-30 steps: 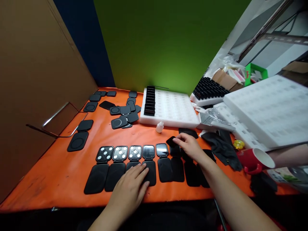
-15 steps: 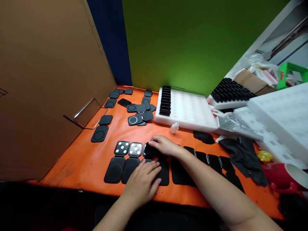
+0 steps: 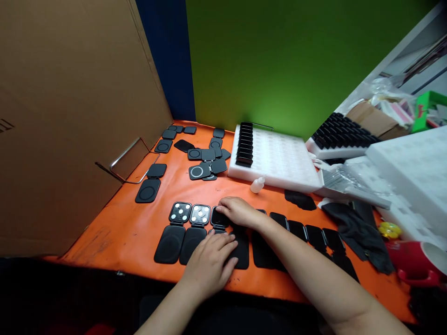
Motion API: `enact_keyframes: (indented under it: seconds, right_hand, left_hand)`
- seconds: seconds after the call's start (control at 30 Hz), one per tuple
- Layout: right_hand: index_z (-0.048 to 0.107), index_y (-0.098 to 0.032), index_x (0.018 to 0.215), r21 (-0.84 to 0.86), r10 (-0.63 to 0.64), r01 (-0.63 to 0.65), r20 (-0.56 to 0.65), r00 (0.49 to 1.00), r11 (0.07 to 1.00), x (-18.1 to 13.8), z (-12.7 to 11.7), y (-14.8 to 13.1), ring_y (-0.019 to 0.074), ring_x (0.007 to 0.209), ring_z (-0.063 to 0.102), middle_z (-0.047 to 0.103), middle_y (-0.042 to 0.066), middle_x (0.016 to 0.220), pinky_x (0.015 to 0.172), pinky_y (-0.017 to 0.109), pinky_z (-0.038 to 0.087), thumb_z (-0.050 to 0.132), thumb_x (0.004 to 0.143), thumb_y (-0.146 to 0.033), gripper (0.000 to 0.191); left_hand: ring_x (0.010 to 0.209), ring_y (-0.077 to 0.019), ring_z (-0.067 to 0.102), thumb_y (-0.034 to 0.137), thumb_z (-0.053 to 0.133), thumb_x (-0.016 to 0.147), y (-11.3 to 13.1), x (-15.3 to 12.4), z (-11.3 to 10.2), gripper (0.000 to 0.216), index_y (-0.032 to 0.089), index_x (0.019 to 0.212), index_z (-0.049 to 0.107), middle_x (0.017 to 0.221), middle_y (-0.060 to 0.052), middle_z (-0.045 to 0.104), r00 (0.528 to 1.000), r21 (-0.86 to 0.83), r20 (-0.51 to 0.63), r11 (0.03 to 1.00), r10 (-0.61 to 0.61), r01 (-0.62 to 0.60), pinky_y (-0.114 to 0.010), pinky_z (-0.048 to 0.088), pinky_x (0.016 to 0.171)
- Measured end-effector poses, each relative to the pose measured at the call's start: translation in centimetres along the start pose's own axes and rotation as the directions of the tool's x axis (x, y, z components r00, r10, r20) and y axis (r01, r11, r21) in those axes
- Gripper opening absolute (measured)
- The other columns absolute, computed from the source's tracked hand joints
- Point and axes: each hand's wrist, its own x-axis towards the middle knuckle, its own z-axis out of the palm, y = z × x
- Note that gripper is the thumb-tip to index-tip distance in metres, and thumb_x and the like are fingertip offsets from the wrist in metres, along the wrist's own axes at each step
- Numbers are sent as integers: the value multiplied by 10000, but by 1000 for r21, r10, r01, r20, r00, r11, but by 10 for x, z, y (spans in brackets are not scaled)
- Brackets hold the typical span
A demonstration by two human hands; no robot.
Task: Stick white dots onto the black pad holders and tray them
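Observation:
Black hinged folding chargers lie opened out in a row along the near table edge. Two of their small upper halves, the left one (image 3: 180,212) and its neighbour (image 3: 200,215), show white dots. The third upper half carries a black square cover (image 3: 219,217), lying flat. My right hand (image 3: 239,211) has its curled fingertips at the upper right of this cover, and hides part of it and the charger beside it. Below, my left hand (image 3: 212,260) rests palm down, fingers stretched over the larger lower pads, partly covering the third and touching the fourth pad (image 3: 241,251).
Behind stands a white foam tray (image 3: 279,158) with a column of black pieces (image 3: 245,144). A small dropper bottle (image 3: 257,185) is before it. More folding chargers (image 3: 199,172) lie at the back left. At right are a dark cloth (image 3: 359,232) and red mug (image 3: 412,260).
The black cover, tilted in my right hand before, now lies flat on the third charger's upper half. My left hand has stayed over the pads. The whole view has shifted slightly.

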Motion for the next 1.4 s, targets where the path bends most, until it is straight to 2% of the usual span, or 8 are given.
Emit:
enact_keyframes:
  seconds: [0.27, 0.5, 0.7, 1.0, 1.23, 1.4]
  right_hand:
    - [607, -153, 813, -36, -1, 0, -23, 1000, 999, 0, 2, -2, 142, 711, 536, 636, 60, 817, 613, 233, 351, 390, 888, -391, 331]
    - [610, -157, 871, -236, 26, -46, -90, 996, 971, -10, 3, -15, 190, 840, 519, 589, 87, 868, 713, 282, 376, 428, 871, -387, 293]
    - [628, -182, 907, -341, 30, -62, -98, 995, 938, -22, 0, -18, 213, 875, 498, 571, 94, 891, 712, 290, 389, 397, 877, -388, 311]
    - [599, -185, 1006, -171, 125, -150, -149, 981, 974, -40, -5, -1, 169, 913, 507, 578, 74, 939, 771, 260, 367, 332, 910, -249, 291]
    - [620, -131, 941, -68, 250, -257, -96, 963, 964, -15, 3, -5, 196, 925, 510, 573, 115, 975, 805, 291, 359, 356, 883, -354, 350]
    - [636, -114, 825, -1, 282, -283, -49, 958, 959, -4, -1, -1, 247, 894, 529, 591, 146, 943, 759, 330, 367, 451, 812, -415, 353]
  left_hand:
    - [1086, -196, 519, 285, 474, 814, -1, 1, 0, 310, 274, 1114, 551, 1185, -3, 581, 999, -2, 32, 999, -32, 32, -445, 343, 1007]
    - [1057, -212, 541, 264, 478, 810, 1, 1, 0, 303, 253, 1098, 570, 1150, -39, 600, 1000, -11, -2, 1000, -15, 15, -457, 361, 989]
    - [1074, -202, 528, 271, 460, 821, 0, 2, 0, 299, 260, 1102, 561, 1172, -17, 588, 999, -14, 24, 999, -30, 31, -453, 333, 1013]
    - [1076, -199, 525, 243, 459, 817, 0, 2, 0, 306, 254, 1108, 554, 1178, -22, 583, 999, 23, 33, 1000, -10, 9, -449, 361, 996]
    - [1082, -210, 529, 190, 447, 820, -2, 0, 6, 323, 222, 1126, 549, 1185, -48, 580, 998, 94, 5, 993, 68, -68, -447, 399, 973]
    - [1022, -199, 571, 161, 449, 828, -9, -2, 15, 287, 208, 1080, 579, 1113, -58, 621, 984, 133, -79, 980, 160, -149, -425, 454, 925]
